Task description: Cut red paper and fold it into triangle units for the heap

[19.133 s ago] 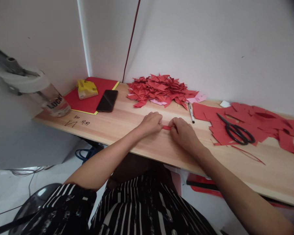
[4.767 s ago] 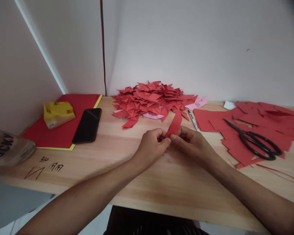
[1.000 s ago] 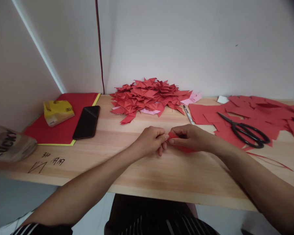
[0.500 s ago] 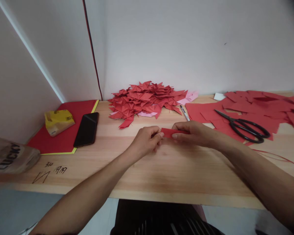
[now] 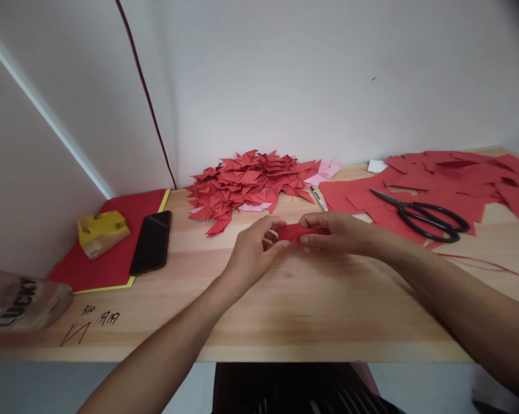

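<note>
Between my two hands is a small folded piece of red paper (image 5: pixel 290 232), held just above the wooden table. My left hand (image 5: pixel 257 244) has its thumb and fingers around the paper's left end. From the right, my right hand (image 5: pixel 335 233) pinches the paper between thumb and fingers, covering its right end. Beyond my hands lies a heap of folded red paper pieces (image 5: pixel 251 181) against the wall. Flat red paper pieces (image 5: pixel 441 178) spread over the right of the table, with black-handled scissors (image 5: pixel 427 215) lying on them.
A pen (image 5: pixel 319 198) and pink paper (image 5: pixel 326 171) lie by the heap. On the left are a black phone (image 5: pixel 151 241), a yellow packet (image 5: pixel 103 233) on red sheets (image 5: pixel 91 276), and a bag marked LUCKY (image 5: pixel 26 302). Thin red strips (image 5: pixel 479 263) lie at the right.
The fingers of my left hand have loosened from a tight pinch and shifted along the paper, which now looks bent. My right hand keeps its pinch. The view has turned slightly.
</note>
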The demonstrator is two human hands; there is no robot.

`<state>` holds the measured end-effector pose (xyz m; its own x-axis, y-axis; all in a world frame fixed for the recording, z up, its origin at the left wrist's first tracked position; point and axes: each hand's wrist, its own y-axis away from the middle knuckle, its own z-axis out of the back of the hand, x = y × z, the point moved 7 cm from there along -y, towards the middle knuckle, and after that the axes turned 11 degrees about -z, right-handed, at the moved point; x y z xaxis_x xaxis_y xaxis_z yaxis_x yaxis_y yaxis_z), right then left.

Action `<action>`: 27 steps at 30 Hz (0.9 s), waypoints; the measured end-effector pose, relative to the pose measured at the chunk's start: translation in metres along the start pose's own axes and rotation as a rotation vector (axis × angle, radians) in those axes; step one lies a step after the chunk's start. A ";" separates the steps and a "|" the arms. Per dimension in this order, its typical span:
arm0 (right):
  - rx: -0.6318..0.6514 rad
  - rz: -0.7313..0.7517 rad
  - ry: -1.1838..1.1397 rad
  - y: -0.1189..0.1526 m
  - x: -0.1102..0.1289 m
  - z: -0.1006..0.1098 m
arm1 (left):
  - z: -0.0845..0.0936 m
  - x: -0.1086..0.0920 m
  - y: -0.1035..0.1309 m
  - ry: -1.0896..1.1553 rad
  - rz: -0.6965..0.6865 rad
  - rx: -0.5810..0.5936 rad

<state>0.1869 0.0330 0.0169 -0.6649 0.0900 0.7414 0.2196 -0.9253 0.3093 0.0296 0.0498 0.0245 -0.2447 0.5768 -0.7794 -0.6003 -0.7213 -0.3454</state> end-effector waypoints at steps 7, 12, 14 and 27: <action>-0.010 0.021 -0.019 -0.001 0.001 -0.001 | -0.010 0.013 0.000 0.469 0.115 -0.080; -0.025 0.019 0.016 0.001 0.003 -0.001 | -0.015 0.020 0.000 0.769 0.247 -0.133; -0.024 0.013 0.016 0.001 0.004 -0.001 | -0.015 0.021 0.000 0.809 0.260 -0.141; -0.034 0.109 -0.145 0.007 0.015 -0.008 | -0.009 0.030 0.004 0.829 0.344 -0.208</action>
<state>0.1732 0.0247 0.0254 -0.5277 0.0382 0.8486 0.2589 -0.9442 0.2035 0.0267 0.0613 -0.0049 0.2875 -0.0833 -0.9542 -0.4271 -0.9028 -0.0498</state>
